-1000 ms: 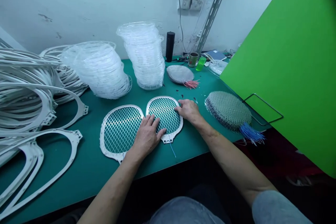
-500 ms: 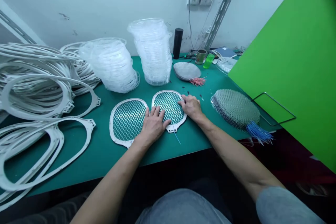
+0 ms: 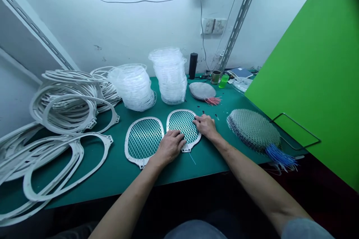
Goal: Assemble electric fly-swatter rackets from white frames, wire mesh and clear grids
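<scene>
The right mesh frame (image 3: 183, 127) lies flat on the green bench mat (image 3: 117, 179), just beside the left mesh frame (image 3: 144, 138). The right hand (image 3: 206, 126) rests on its right edge, fingers flat and slightly spread, pinching nothing. The left hand (image 3: 169, 147) sits over its lower left edge, fingers close together and curled; whether they pinch anything cannot be told. A blue wire (image 3: 192, 158) trails below that frame. Behind it stand 2 stacks of clear plastic frames (image 3: 170, 76); left of it lies a heap of white frames (image 3: 70, 96); right of it, a mesh stack (image 3: 254, 129).
</scene>
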A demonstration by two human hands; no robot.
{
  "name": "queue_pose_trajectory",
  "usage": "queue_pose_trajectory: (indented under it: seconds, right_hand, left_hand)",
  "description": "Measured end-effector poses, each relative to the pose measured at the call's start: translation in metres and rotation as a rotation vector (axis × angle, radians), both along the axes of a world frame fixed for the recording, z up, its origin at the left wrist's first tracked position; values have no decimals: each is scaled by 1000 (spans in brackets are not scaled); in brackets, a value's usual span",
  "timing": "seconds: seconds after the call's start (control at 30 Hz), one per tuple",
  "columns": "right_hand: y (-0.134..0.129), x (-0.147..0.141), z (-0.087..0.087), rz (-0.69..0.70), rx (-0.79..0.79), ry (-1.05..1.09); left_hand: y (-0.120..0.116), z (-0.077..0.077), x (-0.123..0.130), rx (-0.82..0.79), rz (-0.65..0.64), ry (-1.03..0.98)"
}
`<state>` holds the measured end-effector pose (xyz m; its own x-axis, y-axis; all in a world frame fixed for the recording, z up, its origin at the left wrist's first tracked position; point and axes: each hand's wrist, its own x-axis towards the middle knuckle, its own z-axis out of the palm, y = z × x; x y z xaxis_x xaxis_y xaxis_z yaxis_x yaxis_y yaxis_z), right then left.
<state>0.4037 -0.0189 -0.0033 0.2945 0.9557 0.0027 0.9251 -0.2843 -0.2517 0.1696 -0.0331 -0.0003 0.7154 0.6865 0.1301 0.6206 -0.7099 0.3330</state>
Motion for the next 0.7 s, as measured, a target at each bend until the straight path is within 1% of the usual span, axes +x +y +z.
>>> queue_pose_trajectory:
  seconds: [0.13, 0.23, 0.33, 0.4, 0.43, 0.47, 0.5, 0.53, 0.6, 0.63, 0.67, 0.7]
  right_hand:
    - [-2, -3, 2, 6, 1, -15]
    - [-4, -8, 4, 27, 7, -21]
    - [-6, -7, 4, 71, 12, -15]
    - [-3, -3, 9, 97, 21, -10]
    - [1, -1, 17, 106, 58, -9]
    - [6, 1, 30, 121, 124, -9]
    - [14, 3, 47, 143, 223, -10]
    - [24, 3, 69, 184, 348, -6]
    - [54, -1, 121, 334, 573, 0]
    - [72, -5, 148, 399, 645, -5]
    - [93, -10, 175, 446, 680, -11]
    - [115, -15, 199, 492, 656, -26]
  left_hand:
    - [-10, -1, -2, -44, 10, 51]
    - [-15, -1, -3, -85, 41, 102]
    - [-16, -3, -3, -166, 75, 137]
    - [-15, -4, -2, -211, 99, 148]
    - [-15, -5, -1, -220, 105, 151]
    - [-14, -6, -1, -224, 108, 153]
    - [-14, -6, -1, -224, 108, 153]
    - [-13, -6, -1, -228, 102, 150]
    - [-12, -4, -2, -248, 87, 142]
    - [-11, -2, -3, -262, 84, 137]
    - [-10, 0, -4, -277, 80, 134]
    - [-9, 3, -5, -292, 75, 135]
